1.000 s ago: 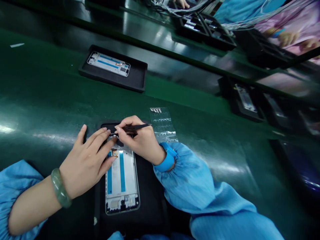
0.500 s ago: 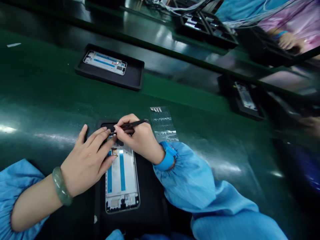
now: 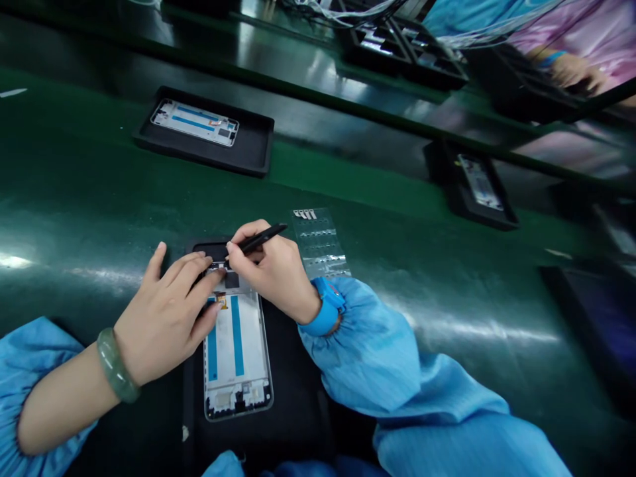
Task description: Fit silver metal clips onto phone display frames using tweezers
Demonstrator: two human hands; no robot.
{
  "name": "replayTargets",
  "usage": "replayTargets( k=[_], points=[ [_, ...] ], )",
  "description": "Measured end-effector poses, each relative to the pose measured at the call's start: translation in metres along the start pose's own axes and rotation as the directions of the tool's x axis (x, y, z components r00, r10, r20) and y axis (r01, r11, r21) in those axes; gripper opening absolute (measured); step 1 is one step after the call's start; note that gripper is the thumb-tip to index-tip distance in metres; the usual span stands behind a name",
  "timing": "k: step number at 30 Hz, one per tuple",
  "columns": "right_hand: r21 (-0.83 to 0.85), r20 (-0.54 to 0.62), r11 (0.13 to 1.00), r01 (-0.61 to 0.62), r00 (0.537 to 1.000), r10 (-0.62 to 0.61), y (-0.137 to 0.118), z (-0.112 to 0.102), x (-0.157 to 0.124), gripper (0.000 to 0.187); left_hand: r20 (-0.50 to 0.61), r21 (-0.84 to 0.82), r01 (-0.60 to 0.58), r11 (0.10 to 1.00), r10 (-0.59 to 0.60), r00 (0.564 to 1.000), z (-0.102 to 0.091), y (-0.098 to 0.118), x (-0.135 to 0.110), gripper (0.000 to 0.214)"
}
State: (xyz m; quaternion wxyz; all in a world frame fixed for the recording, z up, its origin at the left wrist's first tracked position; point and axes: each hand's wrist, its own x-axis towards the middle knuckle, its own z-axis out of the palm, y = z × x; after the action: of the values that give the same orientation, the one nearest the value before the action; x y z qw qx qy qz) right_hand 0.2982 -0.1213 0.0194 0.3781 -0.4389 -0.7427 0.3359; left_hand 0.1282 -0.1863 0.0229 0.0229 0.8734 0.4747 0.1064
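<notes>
**Black tweezers [image 3: 261,238] over a phone frame [image 3: 237,351]**

The right hand [image 3: 271,271] pinches the slim tweezers between thumb and fingers, their tips at the frame's top end, too hidden to tell what they touch. The left hand [image 3: 163,311] is open, fingers spread, with its fingertips on that end and nothing gripped. The metal-rimmed frame, with blue strips on white backing, lies in a black tray [image 3: 293,411]. A clear plastic sheet [image 3: 318,242] lies just beside it on the glossy green bench [image 3: 348,192]. A jade bangle [image 3: 116,366] circles the left wrist.

The slim black tweezers [image 3: 259,238] in the person's right hand [image 3: 271,275] tilted, their tail end swinging farther away. The green workbench [image 3: 99,218] slid slightly left in view.
</notes>
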Motion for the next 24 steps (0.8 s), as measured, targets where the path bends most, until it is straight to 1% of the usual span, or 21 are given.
replayTargets(
  k=[3,6,10,13,15,17,19,21,22,23,24],
  points=[
    [0.011,-0.014,1.000,-0.022,1.000,0.022,0.003,-0.002,0.000,0.005,0.000,-0.003,0.004,1.000,-0.004,1.000,0.001,0.000,-0.001,0.038],
    [0.002,0.009,1.000,0.008,1.000,-0.008,0.005,-0.003,0.001,0.004,-0.001,-0.006,0.004,1.000,-0.004,1.000,0.002,0.000,-0.002,0.037],
    [-0.113,0.054,0.983,0.143,0.989,-0.138,0.001,-0.003,0.001,0.002,-0.005,-0.005,0.001,1.000,-0.001,1.000,0.002,0.000,-0.002,0.037],
    [-0.229,0.103,0.938,0.259,0.965,-0.241,0.000,-0.002,0.001,0.005,-0.003,-0.011,0.002,1.000,-0.002,1.000,0.002,0.000,-0.002,0.036],
    [-0.258,0.113,0.920,0.295,0.955,-0.275,0.000,-0.002,0.001,0.005,0.002,-0.013,0.004,1.000,-0.004,1.000,0.002,0.000,-0.002,0.037],
    [-0.219,0.084,0.939,0.266,0.964,-0.254,0.001,-0.003,0.000,0.004,0.001,-0.011,0.009,1.000,-0.009,1.000,0.003,0.000,-0.002,0.038],
    [-0.136,0.017,0.974,0.181,0.983,-0.180,0.002,-0.006,0.000,0.002,-0.004,-0.011,0.014,1.000,-0.014,1.000,0.004,0.000,-0.002,0.038],
    [-0.081,-0.057,0.992,0.094,0.993,-0.099,0.004,-0.013,0.002,0.003,-0.006,-0.012,0.016,1.000,-0.016,1.000,0.004,0.000,-0.002,0.038],
    [-0.093,-0.084,0.993,0.072,0.993,-0.080,0.004,-0.018,0.003,0.002,-0.005,-0.011,0.015,1.000,-0.015,1.000,0.004,0.000,-0.002,0.038],
    [-0.140,-0.095,0.988,0.072,0.992,-0.086,0.005,-0.024,0.005,0.003,-0.004,-0.007,0.011,1.000,-0.011,1.000,0.003,-0.001,-0.002,0.037],
    [-0.217,-0.081,0.972,0.088,0.991,-0.107,0.006,-0.030,0.007,0.006,-0.002,-0.001,0.004,1.000,-0.004,1.000,0.003,-0.001,-0.002,0.037]
  ],
)
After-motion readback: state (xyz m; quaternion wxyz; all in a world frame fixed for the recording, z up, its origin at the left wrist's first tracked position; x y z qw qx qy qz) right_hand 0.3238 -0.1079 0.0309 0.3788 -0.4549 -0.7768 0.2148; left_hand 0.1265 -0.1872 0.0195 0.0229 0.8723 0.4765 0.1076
